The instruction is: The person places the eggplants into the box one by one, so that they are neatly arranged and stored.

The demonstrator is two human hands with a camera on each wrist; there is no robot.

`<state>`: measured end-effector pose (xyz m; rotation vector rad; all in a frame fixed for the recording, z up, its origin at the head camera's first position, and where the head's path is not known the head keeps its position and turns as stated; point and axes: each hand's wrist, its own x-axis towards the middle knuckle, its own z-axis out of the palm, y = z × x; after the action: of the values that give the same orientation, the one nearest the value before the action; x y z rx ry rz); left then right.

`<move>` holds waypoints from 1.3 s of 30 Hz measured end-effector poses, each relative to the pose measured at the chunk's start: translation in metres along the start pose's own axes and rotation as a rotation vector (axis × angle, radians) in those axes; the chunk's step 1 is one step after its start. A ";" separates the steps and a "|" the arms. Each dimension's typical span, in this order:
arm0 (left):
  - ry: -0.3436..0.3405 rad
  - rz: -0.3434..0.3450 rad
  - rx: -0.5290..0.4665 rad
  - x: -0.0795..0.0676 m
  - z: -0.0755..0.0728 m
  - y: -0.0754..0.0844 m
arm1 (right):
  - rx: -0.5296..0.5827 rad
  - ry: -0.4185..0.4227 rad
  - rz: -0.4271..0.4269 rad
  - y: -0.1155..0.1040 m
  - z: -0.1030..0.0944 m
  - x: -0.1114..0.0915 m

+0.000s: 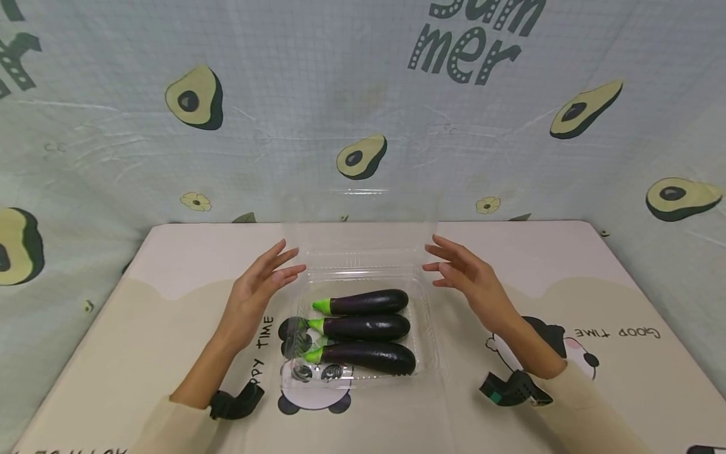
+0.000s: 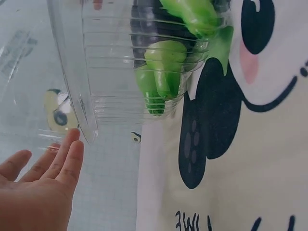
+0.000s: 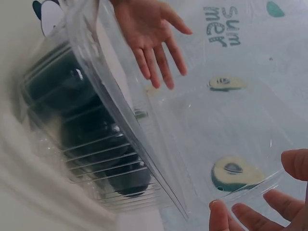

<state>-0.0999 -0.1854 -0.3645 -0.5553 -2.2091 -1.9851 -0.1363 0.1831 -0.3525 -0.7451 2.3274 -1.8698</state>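
A clear plastic clamshell box lies on the table with its lid tilted up at the far side. Three dark purple eggplants lie side by side in it, green stems to the left: a far one, a middle one and a near one. My left hand is held beside the box's far left corner, fingers extended. On the opposite side my right hand has its fingers spread near the hinge. Nothing is held in either hand. Whether fingertips touch the plastic I cannot tell.
The table carries a cloth with panda drawings and lettering. Behind it rises a pale sheet printed with avocados. Black camera mounts sit on both wrists, and a small dark object shows at the lower right corner.
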 end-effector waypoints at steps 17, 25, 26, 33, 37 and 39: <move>-0.013 -0.048 0.130 -0.014 -0.002 0.002 | -0.046 0.000 -0.024 -0.001 0.001 -0.020; -0.017 -0.043 0.114 -0.022 0.001 0.007 | -0.057 -0.018 -0.007 -0.001 0.003 -0.029; -0.019 -0.050 0.114 -0.024 0.001 0.007 | -0.063 -0.023 -0.005 -0.001 0.003 -0.030; -0.046 -0.100 0.135 -0.036 -0.001 0.010 | -0.100 -0.044 -0.003 -0.002 0.004 -0.036; -0.075 -0.136 0.131 -0.040 -0.001 0.014 | -0.104 -0.042 0.000 -0.003 0.004 -0.039; -0.083 -0.154 0.138 -0.041 -0.002 0.016 | -0.106 -0.038 0.004 -0.003 0.004 -0.041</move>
<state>-0.0568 -0.1937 -0.3631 -0.4717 -2.4853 -1.8907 -0.0975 0.1957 -0.3606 -0.7784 2.4184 -1.7260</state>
